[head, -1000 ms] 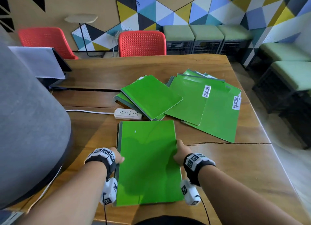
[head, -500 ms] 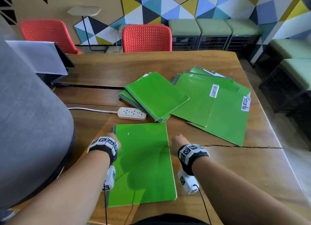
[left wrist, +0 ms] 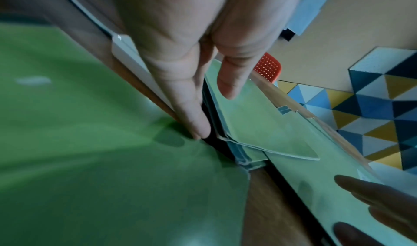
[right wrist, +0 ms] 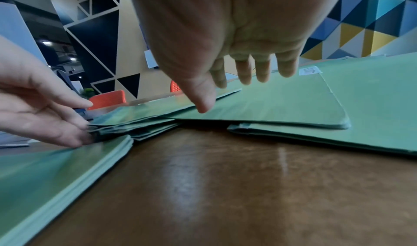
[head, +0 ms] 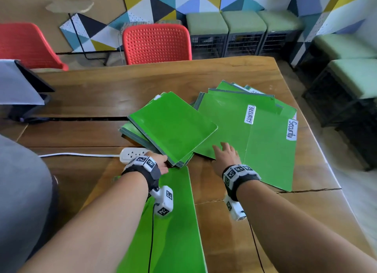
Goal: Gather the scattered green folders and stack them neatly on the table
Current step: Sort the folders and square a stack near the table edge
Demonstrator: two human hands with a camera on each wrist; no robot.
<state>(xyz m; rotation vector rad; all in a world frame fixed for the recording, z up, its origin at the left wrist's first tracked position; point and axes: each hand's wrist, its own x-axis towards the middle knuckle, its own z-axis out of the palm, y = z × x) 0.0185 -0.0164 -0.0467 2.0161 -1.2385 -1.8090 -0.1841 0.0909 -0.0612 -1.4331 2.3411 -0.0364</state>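
Note:
A squared stack of green folders lies near me on the wooden table. Beyond it sits a skewed middle pile, and to the right a fanned spread with a folder labelled SECURITY and another labelled Security. My left hand touches the near corner of the middle pile; its fingers lie along the edge and the thumb hovers above. My right hand is spread flat, just over the near edge of the SECURITY folder, holding nothing.
A white power strip with its cord lies left of the middle pile, beside my left wrist. A large grey shape fills the left side. A dark stand with paper is at far left. Red chairs stand behind the table.
Both hands let go of the near stack and moved forward. The left one went to the middle pile's corner, the right one to the SECURITY folder.

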